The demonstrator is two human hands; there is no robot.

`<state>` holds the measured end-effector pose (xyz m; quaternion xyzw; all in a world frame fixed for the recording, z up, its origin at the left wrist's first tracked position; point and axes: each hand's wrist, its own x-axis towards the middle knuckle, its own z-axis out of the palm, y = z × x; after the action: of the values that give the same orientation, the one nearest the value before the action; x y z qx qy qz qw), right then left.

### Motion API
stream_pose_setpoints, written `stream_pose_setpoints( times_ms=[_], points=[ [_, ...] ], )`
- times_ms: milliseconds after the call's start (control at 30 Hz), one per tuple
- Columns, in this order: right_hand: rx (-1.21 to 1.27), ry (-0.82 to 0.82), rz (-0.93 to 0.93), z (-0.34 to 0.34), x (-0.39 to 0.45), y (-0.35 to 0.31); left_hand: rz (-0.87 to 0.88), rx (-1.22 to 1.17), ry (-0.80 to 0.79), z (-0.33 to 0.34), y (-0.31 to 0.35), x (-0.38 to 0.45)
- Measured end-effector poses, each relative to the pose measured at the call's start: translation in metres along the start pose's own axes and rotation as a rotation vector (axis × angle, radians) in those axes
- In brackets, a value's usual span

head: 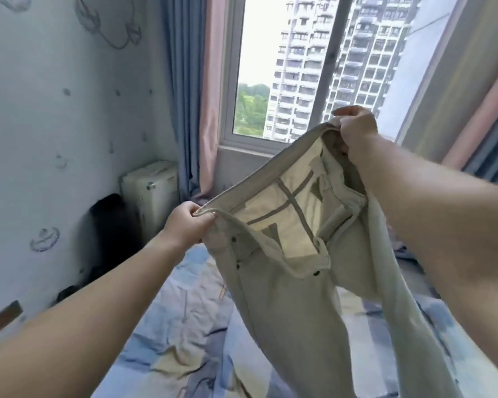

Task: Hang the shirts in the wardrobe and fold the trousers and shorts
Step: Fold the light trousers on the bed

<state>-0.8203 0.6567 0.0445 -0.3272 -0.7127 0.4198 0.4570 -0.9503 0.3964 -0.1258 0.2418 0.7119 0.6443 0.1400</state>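
A pair of beige trousers (288,300) hangs in the air in front of me, waistband up and spread wide so the pale pocket linings inside show. My left hand (186,222) pinches the near left end of the waistband. My right hand (357,130) grips the far right end, held higher. The legs hang down over the bed and run out of the bottom of the view.
Below lies a bed with a rumpled blue, grey and cream checked cover (181,326). A white suitcase (150,191) and a dark bag (112,225) stand by the left wall. Behind are blue and pink curtains (190,96) and a window (285,67).
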Motion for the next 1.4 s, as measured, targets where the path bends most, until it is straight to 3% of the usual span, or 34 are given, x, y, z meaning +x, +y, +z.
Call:
stream_pose_setpoints(
  times_ms=[200, 333, 600, 800, 933, 1033, 1133, 1200, 1300, 1400],
  points=[
    [-0.174, -0.290, 0.198, 0.190, -0.075, 0.122, -0.403, -0.040, 0.172, -0.114, -0.167, -0.008],
    [-0.274, -0.354, 0.339, 0.321, -0.119, 0.201, -0.638, -0.038, 0.250, -0.194, -0.272, -0.008],
    [-0.319, -0.585, 0.522, 0.544, -0.224, 0.312, -0.872, 0.071, 0.441, -0.313, -0.421, 0.014],
    [-0.314, -0.656, 0.528, 0.637, -0.269, 0.386, -0.931, 0.262, 0.375, -0.357, -0.525, 0.042],
    [-0.308, -0.722, 0.583, 0.660, -0.289, 0.421, -0.967, 0.406, 0.328, -0.374, -0.574, 0.048],
    [-0.431, -0.818, 0.601, 0.652, -0.318, 0.457, -0.982, 0.659, 0.166, -0.381, -0.597, 0.052],
    [-0.556, -0.851, 0.592, 0.632, -0.351, 0.499, -0.843, 0.988, -0.026, -0.378, -0.610, 0.058],
    [-0.588, -0.843, 0.614, 0.622, -0.367, 0.522, -0.446, 1.210, -0.177, -0.369, -0.621, 0.063],
    [-0.575, -0.821, 0.776, 0.614, -0.386, 0.542, 0.130, 1.330, -0.521, -0.347, -0.635, 0.072],
    [-0.405, -0.718, 1.022, 0.612, -0.403, 0.557, 0.316, 1.278, -0.793, -0.326, -0.649, 0.080]
  ],
)
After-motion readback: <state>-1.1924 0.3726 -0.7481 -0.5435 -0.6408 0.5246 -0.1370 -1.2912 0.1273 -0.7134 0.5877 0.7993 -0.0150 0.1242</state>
